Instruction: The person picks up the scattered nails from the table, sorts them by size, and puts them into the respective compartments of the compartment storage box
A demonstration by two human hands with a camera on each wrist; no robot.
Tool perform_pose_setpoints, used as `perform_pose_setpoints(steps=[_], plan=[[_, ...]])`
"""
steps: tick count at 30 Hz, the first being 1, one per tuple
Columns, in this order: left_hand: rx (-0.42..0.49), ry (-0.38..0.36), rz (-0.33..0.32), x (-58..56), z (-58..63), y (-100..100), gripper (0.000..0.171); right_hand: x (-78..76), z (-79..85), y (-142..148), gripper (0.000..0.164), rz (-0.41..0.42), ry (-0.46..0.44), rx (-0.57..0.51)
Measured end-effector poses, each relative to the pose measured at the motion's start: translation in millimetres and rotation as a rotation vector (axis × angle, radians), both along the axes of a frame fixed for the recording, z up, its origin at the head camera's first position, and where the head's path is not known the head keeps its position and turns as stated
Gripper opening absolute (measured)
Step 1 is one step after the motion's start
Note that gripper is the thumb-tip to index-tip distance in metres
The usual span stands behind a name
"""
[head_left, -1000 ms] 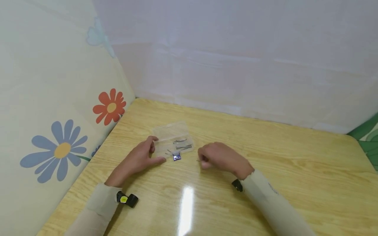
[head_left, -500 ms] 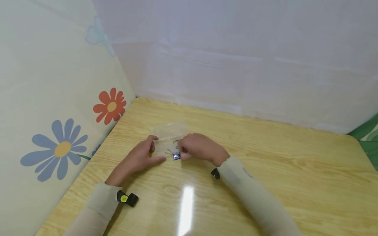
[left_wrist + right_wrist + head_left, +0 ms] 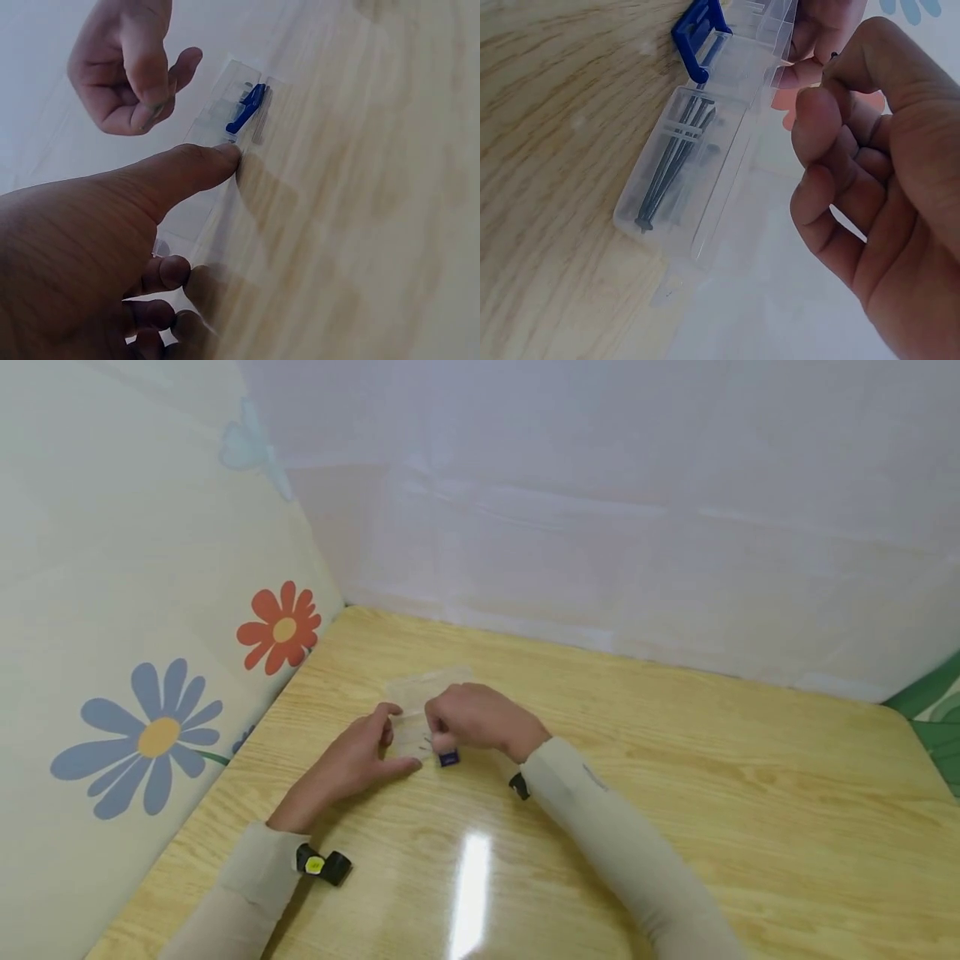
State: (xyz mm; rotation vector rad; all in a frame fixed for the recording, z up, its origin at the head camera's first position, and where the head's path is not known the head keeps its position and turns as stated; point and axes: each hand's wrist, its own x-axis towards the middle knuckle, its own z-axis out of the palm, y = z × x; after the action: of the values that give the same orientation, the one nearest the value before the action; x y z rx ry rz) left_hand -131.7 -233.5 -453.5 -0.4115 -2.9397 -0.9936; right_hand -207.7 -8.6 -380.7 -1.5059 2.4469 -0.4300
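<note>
A clear plastic box (image 3: 408,737) lies on the table with its lid (image 3: 427,687) laid back. Several dark nails (image 3: 671,161) rest in one compartment, seen in the right wrist view. A blue clasp (image 3: 697,37) sticks out from the front edge. My left hand (image 3: 358,760) grips the box's left end, thumb at the front edge and bent fingers around the far side. Above the compartments, my right hand (image 3: 480,720) pinches a small nail (image 3: 834,55); only its dark tip shows between thumb and forefinger. In the head view that hand covers the right part of the box.
The wood-grain table (image 3: 712,793) extends to the right and front. A pale cloth (image 3: 600,527) rises behind it, and a flower-printed cloth (image 3: 97,610) stands along the left edge. Each wrist carries a small black camera.
From the table right of the box, my right hand has moved left with the nail and is now over the box's compartments. My left hand has stayed at the box's end.
</note>
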Motion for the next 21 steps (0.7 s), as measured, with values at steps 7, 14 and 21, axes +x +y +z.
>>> perform_pose_setpoints(steps=[7,14,21], plan=[[0.012,-0.017,0.002,0.1,-1.0,1.8,0.079,-3.0,-5.0,-6.1,0.007,-0.016,-0.022,0.021],[0.010,-0.020,0.007,0.2,0.6,2.3,0.080,-4.2,-6.1,1.3,0.011,-0.046,-0.016,-0.005],[0.006,-0.020,0.008,-0.1,1.9,1.4,0.080,-1.4,-9.3,10.8,0.013,-0.058,-0.016,-0.026]])
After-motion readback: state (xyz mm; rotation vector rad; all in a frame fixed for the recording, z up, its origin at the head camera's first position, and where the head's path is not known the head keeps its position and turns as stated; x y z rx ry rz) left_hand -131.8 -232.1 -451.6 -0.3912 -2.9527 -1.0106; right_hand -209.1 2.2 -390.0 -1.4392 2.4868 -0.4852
